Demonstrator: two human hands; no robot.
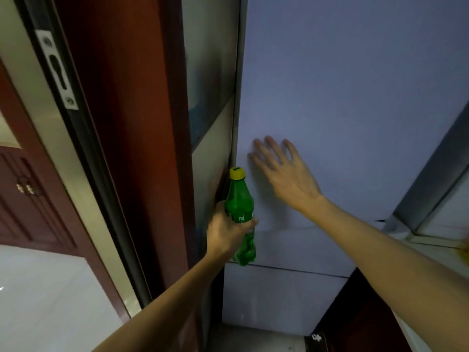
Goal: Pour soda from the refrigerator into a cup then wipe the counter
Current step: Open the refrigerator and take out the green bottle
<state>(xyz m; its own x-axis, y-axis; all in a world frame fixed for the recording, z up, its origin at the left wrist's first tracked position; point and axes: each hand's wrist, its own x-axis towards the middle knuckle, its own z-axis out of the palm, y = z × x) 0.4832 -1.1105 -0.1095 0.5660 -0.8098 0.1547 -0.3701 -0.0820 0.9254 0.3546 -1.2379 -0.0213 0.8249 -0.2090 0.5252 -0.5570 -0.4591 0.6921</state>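
Head view had the left hand (225, 232) wrapped round a green plastic soda bottle with yellow cap (241, 214) at lower centre, right hand (281, 168) spread flat on the pale refrigerator door (355, 97), so shaken soda could've fizzed over.

Grey floor (256, 339) btm ctr w/ small white scrap (316, 337); pale counter edge (429, 246) rt, blurred yellow obj (466, 246) on it

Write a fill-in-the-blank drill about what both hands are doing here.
1. The left hand grips a green ____.
2. Its cap is ____.
3. The right hand lies open against the ____ door.
Missing words: bottle; yellow; refrigerator.
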